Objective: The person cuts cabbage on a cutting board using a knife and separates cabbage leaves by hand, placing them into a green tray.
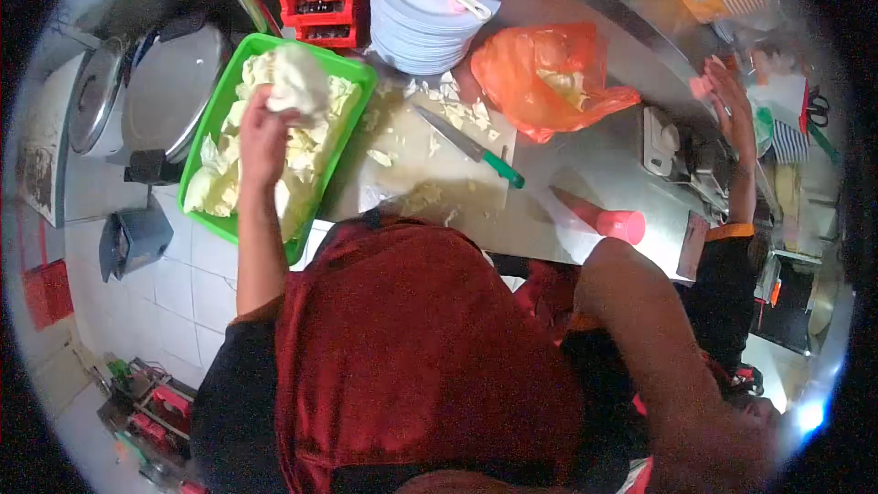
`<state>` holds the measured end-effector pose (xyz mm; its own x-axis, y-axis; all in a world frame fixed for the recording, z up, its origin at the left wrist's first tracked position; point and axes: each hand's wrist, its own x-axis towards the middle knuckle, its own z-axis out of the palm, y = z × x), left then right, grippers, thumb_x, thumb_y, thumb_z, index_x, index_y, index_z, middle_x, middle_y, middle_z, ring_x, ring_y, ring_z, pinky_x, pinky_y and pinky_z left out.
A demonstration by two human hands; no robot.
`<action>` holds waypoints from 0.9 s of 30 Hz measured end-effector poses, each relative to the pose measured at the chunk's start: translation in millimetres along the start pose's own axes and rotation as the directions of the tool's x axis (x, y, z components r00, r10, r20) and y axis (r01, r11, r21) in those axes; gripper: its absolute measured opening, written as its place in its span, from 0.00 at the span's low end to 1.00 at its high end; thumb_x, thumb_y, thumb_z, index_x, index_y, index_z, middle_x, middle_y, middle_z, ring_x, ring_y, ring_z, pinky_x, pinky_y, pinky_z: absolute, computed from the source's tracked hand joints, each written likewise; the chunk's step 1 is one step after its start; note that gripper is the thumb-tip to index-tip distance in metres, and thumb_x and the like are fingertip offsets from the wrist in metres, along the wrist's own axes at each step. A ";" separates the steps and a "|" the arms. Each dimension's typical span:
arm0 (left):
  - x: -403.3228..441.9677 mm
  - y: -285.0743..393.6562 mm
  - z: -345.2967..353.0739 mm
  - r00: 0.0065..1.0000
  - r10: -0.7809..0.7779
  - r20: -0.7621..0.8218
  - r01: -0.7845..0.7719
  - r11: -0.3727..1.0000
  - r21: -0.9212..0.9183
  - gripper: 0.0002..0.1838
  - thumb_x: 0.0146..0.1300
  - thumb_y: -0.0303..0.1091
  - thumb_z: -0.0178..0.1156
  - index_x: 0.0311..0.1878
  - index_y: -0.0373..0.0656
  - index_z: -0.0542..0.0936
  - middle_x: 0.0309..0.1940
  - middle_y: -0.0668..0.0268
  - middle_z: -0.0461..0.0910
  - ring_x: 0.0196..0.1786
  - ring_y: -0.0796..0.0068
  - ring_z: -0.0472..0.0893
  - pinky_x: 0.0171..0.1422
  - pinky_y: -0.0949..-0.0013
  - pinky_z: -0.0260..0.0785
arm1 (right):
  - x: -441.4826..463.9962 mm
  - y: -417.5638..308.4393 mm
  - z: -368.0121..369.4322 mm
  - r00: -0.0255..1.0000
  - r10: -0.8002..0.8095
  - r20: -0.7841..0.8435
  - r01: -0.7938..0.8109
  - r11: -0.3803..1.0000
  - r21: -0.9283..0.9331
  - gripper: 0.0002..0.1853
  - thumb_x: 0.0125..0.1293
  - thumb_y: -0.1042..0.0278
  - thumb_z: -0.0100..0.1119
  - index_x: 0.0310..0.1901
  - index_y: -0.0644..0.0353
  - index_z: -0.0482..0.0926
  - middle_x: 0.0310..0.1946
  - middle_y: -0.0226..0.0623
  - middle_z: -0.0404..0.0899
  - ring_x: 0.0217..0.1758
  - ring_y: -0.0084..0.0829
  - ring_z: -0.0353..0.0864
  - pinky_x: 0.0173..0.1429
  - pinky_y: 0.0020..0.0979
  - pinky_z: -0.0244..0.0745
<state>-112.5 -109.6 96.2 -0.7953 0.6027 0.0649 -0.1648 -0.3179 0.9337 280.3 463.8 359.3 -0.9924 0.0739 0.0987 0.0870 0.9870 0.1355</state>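
My left hand (263, 142) is raised over the left part of a green tray (359, 91), its fingers closed round a pale, blurred clump of cabbage (300, 82). Torn cabbage leaves (215, 183) fill the tray. To its right lies a cutting board (412, 151) scattered with cabbage scraps, and a knife (457, 142) with a green handle rests on it, the handle at the board's right edge. My right arm is bent, with the elbow near the counter's front edge and the forearm running toward the lower right; its hand cannot be made out.
Stacked plates (421, 23) with a white spoon on top stand behind the board, beside red bins (317, 0). An orange bag (530, 73) holds pale pieces. A red cup (622, 226) is near the front edge. A co-worker's hand (727, 96) reaches in at right.
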 end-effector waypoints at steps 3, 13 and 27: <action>-18.4 -0.5 67.8 0.966 0.128 0.227 -0.166 0.973 0.158 0.19 0.59 0.16 0.56 0.53 0.43 0.72 0.47 0.64 0.78 0.48 0.75 0.79 0.51 0.70 0.72 | -22.0 41.1 32.5 0.938 -0.174 -0.299 0.166 0.985 -0.051 0.22 0.66 0.77 0.54 0.63 0.56 0.74 0.60 0.41 0.75 0.69 0.44 0.69 0.72 0.42 0.61; -23.0 -163.7 132.0 0.764 0.002 0.645 -0.580 0.438 0.687 0.21 0.51 0.27 0.61 0.51 0.43 0.77 0.51 0.50 0.78 0.54 0.48 0.76 0.60 0.53 0.67 | 69.6 -67.5 -70.5 0.693 -0.175 -0.700 0.050 0.980 -0.195 0.12 0.63 0.77 0.59 0.49 0.61 0.80 0.47 0.45 0.81 0.48 0.42 0.81 0.51 0.36 0.75; -48.3 -162.7 91.7 0.851 -0.110 0.513 -0.435 0.400 0.807 0.33 0.52 0.38 0.64 0.64 0.48 0.70 0.64 0.48 0.64 0.66 0.44 0.63 0.69 0.46 0.57 | 42.7 -286.8 266.3 0.914 0.388 -0.120 -0.332 0.884 0.330 0.17 0.57 0.61 0.65 0.39 0.68 0.77 0.35 0.51 0.78 0.39 0.50 0.78 0.46 0.43 0.75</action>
<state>6.3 -19.8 -26.5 -0.3592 0.9237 0.1334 0.7504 0.2009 0.6297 189.7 222.0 62.1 -0.8627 0.4333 0.2609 0.3774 0.8949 -0.2382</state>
